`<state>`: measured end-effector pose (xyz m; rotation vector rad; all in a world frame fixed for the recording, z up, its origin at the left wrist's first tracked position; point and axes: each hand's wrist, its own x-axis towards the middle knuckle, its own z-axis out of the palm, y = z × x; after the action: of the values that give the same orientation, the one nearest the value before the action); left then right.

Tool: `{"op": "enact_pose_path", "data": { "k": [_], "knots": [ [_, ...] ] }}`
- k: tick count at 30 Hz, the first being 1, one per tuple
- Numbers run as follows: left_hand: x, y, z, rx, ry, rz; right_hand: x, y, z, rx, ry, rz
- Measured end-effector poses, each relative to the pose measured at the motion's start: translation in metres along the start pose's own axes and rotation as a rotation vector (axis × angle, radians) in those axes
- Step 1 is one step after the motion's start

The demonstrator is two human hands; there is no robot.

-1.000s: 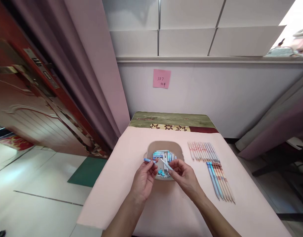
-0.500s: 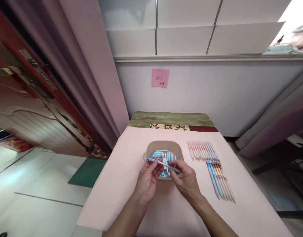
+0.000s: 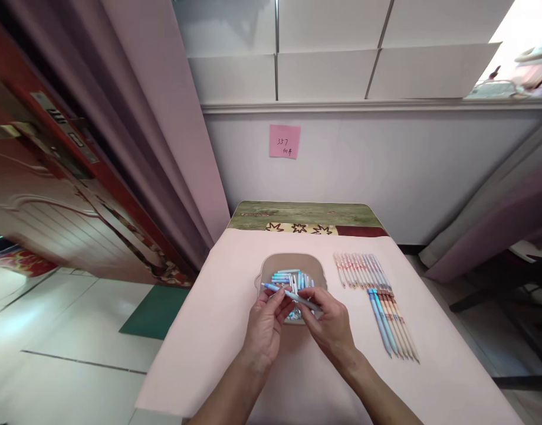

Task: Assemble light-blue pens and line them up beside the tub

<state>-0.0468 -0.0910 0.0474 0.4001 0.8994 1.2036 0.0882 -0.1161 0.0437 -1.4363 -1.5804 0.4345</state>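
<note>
Both hands are above a beige bin (image 3: 292, 258) that holds several blue and white pen parts (image 3: 286, 277). Between them is a pen (image 3: 302, 299) with a blue upper part and a pale grey barrel, held nearly level and slanting down to the right. My left hand (image 3: 265, 330) pinches the blue part (image 3: 271, 287) between thumb and fingers. Closed around the grey barrel is my right hand (image 3: 330, 319). The fingers partly hide the middle of the pen and the contents of the bin.
Right of the bin, pens lie in two rows on the pink cloth (image 3: 217, 330): clear-barrelled pens (image 3: 363, 270) behind, blue and beige pens (image 3: 392, 324) in front. A pink note (image 3: 285, 141) is stuck to the wall beyond the table. A door (image 3: 76, 177) stands at left.
The blue part and the grey barrel have come together; the thin gap between them has closed. My hands have moved slightly closer to each other.
</note>
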Motion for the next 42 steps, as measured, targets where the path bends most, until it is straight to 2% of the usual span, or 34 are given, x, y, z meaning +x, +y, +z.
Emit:
{"op": "enact_pose_path", "data": {
  "k": [5,11,14,20,25,31,37,42],
  "knots": [
    [-0.002,0.002,0.003,0.003,0.012,-0.002,0.000,-0.001,0.001,0.061,0.000,0.093],
    [-0.007,0.003,0.007,0.041,0.001,0.024,0.000,-0.006,-0.002,0.136,-0.098,0.178],
    [-0.006,0.003,0.005,0.055,0.012,0.053,-0.002,-0.005,-0.003,0.120,-0.117,0.167],
    [-0.004,0.003,0.002,0.050,0.019,0.046,-0.006,-0.003,-0.005,0.000,-0.065,0.089],
    [-0.006,0.002,0.000,0.066,-0.017,0.036,-0.006,0.000,-0.008,-0.039,-0.150,0.169],
    [-0.005,0.004,0.000,0.036,0.004,0.053,-0.007,0.000,-0.008,-0.012,-0.094,0.127],
    [-0.006,0.003,0.000,0.049,-0.017,0.043,-0.009,-0.001,-0.009,0.006,-0.190,0.218],
    [-0.006,0.003,0.000,0.060,-0.019,0.066,-0.011,-0.001,-0.009,-0.026,-0.110,0.148]
  ]
}}
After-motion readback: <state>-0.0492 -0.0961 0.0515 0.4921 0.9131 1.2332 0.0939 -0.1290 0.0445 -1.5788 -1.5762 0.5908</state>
